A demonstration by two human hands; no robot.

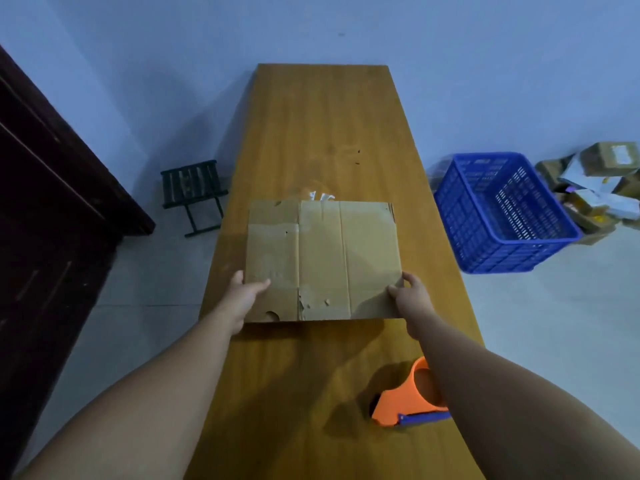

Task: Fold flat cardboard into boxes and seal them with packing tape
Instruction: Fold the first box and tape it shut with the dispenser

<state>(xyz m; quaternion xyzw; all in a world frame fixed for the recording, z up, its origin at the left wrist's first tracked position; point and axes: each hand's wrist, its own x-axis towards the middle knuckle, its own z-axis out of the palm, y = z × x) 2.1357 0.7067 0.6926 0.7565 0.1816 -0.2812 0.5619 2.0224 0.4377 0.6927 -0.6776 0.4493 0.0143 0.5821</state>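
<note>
A flattened brown cardboard box (323, 259) lies on the long wooden table (322, 133), worn and torn along its near edge, with scraps of clear tape at its far edge. My left hand (244, 294) grips its near left edge, thumb on top. My right hand (410, 294) pinches its near right corner. An orange tape dispenser (407, 398) with a blue blade guard lies on the table near me, partly hidden behind my right forearm.
A blue plastic crate (502, 213) stands on the floor right of the table, with a heap of cardboard and packages (595, 185) behind it. A small dark folding stool (194, 192) sits left of the table. A dark wooden door (45, 188) fills the left side.
</note>
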